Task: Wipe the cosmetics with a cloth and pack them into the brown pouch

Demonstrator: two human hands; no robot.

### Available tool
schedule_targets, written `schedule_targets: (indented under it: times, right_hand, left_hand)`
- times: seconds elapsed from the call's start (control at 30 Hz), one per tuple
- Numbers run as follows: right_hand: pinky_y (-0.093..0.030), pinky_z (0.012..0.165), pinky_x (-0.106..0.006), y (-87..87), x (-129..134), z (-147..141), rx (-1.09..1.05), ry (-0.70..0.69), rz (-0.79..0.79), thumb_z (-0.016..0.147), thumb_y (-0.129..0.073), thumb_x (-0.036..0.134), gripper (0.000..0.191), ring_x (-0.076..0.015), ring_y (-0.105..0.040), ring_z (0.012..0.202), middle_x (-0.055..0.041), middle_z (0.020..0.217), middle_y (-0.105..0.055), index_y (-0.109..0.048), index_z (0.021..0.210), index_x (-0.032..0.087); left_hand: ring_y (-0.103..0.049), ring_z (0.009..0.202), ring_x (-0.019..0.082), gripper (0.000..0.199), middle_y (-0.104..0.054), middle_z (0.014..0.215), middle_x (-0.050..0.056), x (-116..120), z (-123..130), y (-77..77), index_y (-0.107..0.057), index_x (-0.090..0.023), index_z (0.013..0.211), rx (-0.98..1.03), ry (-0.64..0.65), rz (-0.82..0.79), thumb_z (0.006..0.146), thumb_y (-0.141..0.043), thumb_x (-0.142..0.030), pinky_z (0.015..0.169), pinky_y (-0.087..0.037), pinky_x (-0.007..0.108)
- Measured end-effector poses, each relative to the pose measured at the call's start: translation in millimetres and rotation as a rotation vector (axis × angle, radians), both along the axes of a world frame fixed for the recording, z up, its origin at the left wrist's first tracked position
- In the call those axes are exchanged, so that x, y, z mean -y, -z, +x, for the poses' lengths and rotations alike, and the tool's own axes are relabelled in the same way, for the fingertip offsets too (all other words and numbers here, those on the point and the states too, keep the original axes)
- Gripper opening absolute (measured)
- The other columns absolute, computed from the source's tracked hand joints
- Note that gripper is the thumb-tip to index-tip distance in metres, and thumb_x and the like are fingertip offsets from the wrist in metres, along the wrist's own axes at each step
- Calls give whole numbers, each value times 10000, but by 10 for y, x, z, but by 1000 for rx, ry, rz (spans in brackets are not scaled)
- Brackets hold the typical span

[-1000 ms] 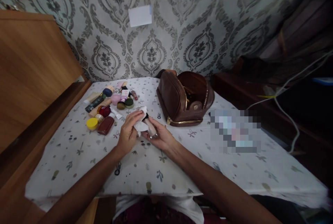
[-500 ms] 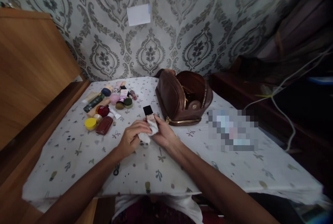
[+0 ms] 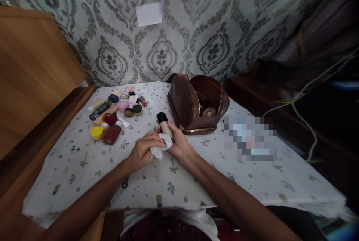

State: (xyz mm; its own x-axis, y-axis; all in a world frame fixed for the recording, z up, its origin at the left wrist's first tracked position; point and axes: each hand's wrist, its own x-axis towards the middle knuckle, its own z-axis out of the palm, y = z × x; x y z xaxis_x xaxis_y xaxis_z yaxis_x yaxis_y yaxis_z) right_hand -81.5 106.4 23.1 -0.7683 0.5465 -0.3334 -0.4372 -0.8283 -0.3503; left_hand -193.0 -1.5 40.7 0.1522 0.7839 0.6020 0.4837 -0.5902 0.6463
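The bottle [image 3: 166, 129] sits in the right hand [image 3: 180, 144], just above the table [image 3: 171, 203], its black cap [image 3: 162, 117] tipped toward eleven o'clock. The right fingers wrap its sides; the left hand [image 3: 141, 150] pinches a crumpled white cloth [image 3: 159, 150] against its lower end. The bottle looks rigid and smooth, likely glass or hard plastic: fairly light, though perhaps dense for its bulk, slippery if damp, and breakable if dropped. The straight sides offer the best hold; the cap alone could slip off, as how tightly it sits cannot be told. The cloth is limp and folds freely, so any pinch should do.

At two o'clock from the bottle, the bag [image 3: 181, 101] gapes open, its brown, leathery walls gently rounded and edged with metal zip teeth. At nine o'clock lie a glossy, dark red case [image 3: 112, 135] and a squat, round yellow jar [image 3: 97, 133].
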Motion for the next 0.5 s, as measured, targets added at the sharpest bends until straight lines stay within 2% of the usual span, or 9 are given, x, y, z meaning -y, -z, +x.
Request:
schedule_targets:
  times: [0.07,0.13,0.23,0.37,0.5]
  right_hand:
    - [-542,561,-228,2,-22,24,-11,-7,5,909,-567,353,257,-134,-617,560,-28,608,-658,-657,822,129]
    - [-543,566,-230,-2,-19,25,-34,-16,0,921,-546,330,249,-140,-630,579,-34,627,-668,-663,855,120]
    - [-550,584,-232,-4,25,-11,-39,-18,-63,933,-519,258,209,-138,-644,602,-36,678,-696,-661,870,118]
    - [-568,654,-247,1,89,-59,-16,-1,-117,929,-529,227,165,-133,-660,636,-18,722,-716,-658,871,141]
    - [-572,741,-296,-9,64,-33,-80,-23,-46,932,-520,262,192,-160,-672,714,-52,797,-723,-648,868,134]
  left_hand:
    - [-629,858,209,320,-699,874,84,1,16,-4,-723,-215,974,10,55,-16,931,-406,-197,860,-478,405]
    - [-627,869,211,306,-695,878,92,-7,1,4,-721,-197,967,34,49,6,928,-417,-204,862,-479,406]
    - [-606,1014,231,307,-688,1014,106,-24,-64,29,-702,-193,1051,67,-83,42,914,-427,-198,915,-466,414]
    - [-550,1186,236,377,-628,1236,98,-37,-139,63,-642,-214,1194,114,-297,4,884,-442,-141,1030,-403,422]
    - [-596,1102,212,410,-664,1156,75,-41,-124,102,-653,-211,1173,132,-257,-62,839,-451,-86,962,-450,366]
